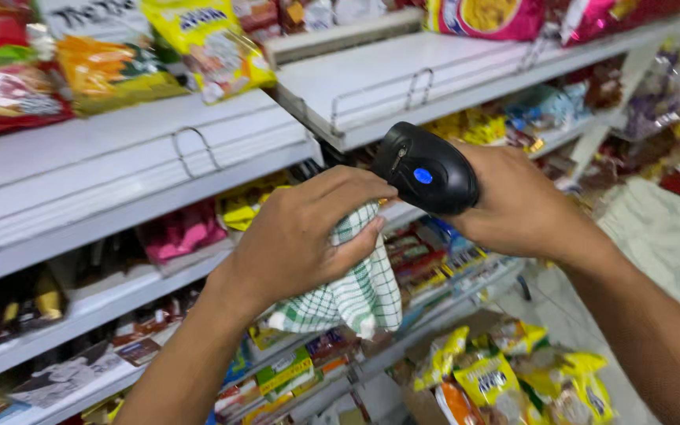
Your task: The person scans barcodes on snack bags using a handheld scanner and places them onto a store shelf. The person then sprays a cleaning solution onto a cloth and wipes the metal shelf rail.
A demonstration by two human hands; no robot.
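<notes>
Closest to me, the person's left hand (301,236) is closed tight around a green-and-white checked cloth (352,287), fingers bunching it so the loose end hangs down below the palm. The cloth's upper edge is pressed against the front of a black handheld scanner (428,169), right where its window would face. The right hand (517,208) is wrapped firmly around the scanner's handle, holding it up between the two shelves, its top with a small blue light turned toward the wearer.

To my eye this is a wiping step, and doing it well looks like a matter of steadiness: the right hand should keep the scanner locked so it does not twist, while the left uses a clean, smooth fold of cloth with light pressure across the front, not a thick wad that skips the corners. Whether the cloth actually covers the window I cannot tell; the left fingers hide it.

Below the hands, a cardboard box holds yellow snack bags (505,378). Behind, white metal shelves (159,157) run left to right, with chip bags (112,67) on the top tier and small packets lower down. Farther right, a pink bag (489,16) sits on the neighbouring shelf.
</notes>
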